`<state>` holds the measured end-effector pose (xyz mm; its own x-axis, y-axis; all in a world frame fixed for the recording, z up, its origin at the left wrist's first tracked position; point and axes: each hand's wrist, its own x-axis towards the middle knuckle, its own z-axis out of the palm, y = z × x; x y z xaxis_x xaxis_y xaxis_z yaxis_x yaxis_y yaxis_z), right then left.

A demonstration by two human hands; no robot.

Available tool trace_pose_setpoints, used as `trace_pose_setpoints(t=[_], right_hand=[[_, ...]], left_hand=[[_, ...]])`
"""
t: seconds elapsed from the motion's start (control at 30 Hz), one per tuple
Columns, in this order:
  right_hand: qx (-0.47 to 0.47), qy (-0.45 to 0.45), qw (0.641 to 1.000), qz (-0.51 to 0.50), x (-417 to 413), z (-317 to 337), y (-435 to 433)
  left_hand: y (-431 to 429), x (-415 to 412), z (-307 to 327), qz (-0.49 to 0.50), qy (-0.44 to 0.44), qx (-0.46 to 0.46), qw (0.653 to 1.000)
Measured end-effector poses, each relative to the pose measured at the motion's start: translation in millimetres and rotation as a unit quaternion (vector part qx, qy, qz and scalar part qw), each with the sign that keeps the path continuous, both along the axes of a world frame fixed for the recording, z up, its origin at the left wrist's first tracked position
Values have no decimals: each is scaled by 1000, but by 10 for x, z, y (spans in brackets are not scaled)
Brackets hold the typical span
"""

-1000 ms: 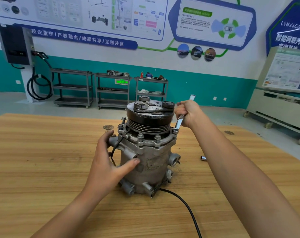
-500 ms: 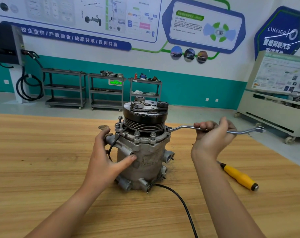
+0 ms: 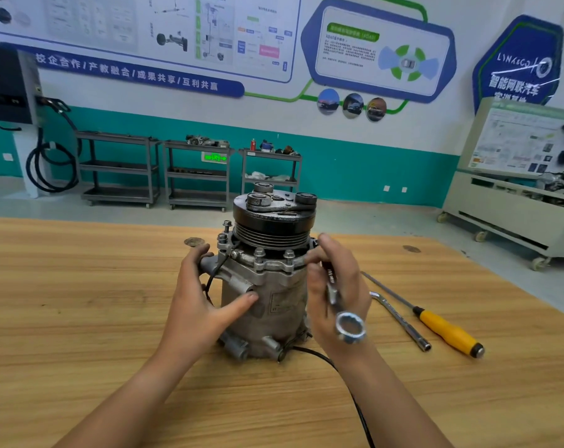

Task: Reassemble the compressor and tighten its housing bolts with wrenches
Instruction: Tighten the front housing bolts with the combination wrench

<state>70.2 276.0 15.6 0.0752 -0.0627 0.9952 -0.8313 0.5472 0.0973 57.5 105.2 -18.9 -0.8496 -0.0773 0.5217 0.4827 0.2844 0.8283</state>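
wrench swings round toward the viewer: another tightening stroke

the right hand [image 3: 355, 286] has carried the wrench [image 3: 335, 299] through a wide sweep. a second ago its handle pointed away toward the wall, half a second ago it stuck out to the right, and now its free ring end hangs nearest the viewer, below the right fingers and blurred with motion. the right fingers are curled round the shaft. the far end sits beyond their tips at the flange, though whether it is still seated on a bolt is hidden by the hand.

the compressor [image 3: 274, 286] stands upright on the counter [image 3: 80, 302] between the two hands and hasn't shifted. the left hand [image 3: 196, 305] braces it as before, fingers wrapped round a side port, thumb pressed flat to the housing.

that sweep reads as clockwise, so tightening. several housing bolts [image 3: 288, 255] just ahead of the fingertips stand proud, so more strokes seem due. out past the right fingers lie a socket bar [image 3: 400, 318] and a yellow-handled screwdriver [image 3: 448, 331].
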Motion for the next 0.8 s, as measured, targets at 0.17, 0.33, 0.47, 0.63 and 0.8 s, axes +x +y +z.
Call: trace_pose_setpoints(t=[0.17,0.33,0.47,0.63,0.8], right_hand=[[8,-12,1000,11,23,46,-66],[-322,-109,922,187,55,574,-34],[-542,-208,711,396,-101,1075,348],[-562,-375,587,447,-523,1130,558],[-561,-476,492,466,-807,912,614]], left_hand=[[-3,2,0,3,-1,-6,1000],[-8,-9,-2,-1,-7,-2,1000],[-9,-19,-11,0,-5,-5,1000],[-18,-34,-12,-4,-6,-1,1000],[-10,-22,-14,-2,-1,-1,1000]])
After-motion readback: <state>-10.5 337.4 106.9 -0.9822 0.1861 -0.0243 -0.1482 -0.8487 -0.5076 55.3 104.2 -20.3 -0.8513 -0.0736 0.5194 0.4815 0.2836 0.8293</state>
